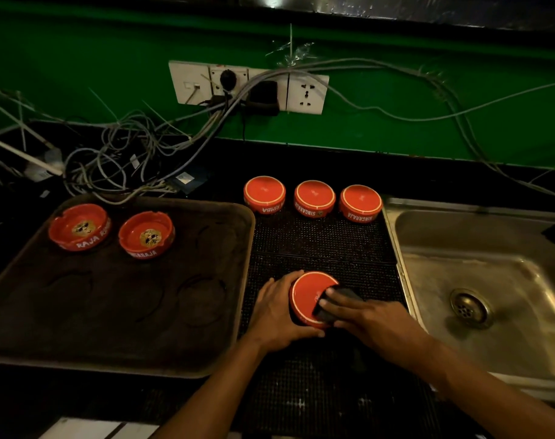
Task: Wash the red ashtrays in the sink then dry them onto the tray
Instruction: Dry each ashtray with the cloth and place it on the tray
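Six ashtrays: two on the tray, three on the mat, one in the hands.
Table (301, 407): dark, carrying tray, mat and sink side by side from left edge to right, likely so each piece passes leftward from wash to dry.
Tray (117, 327): at the left edge; two red ashtrays (79, 226) (147, 235) sit upright near its far left corner, apparently finished.
Sink (491, 280): at the right edge, basin with nothing in it.
Mat (320, 242): between tray and sink; three upturned ashtrays (264, 193) (314, 198) (360, 201) line its far edge, probably draining.
Ashtray being dried (306, 299): upside down at the mat's middle, base up for wiping.
Left hand (274, 315): fingers curled round the ashtray's left rim, steadying it; forearm angled in from the near edge.
Right hand (374, 321): fingers fairly flat, pressing a dark cloth (330, 307) onto the base.
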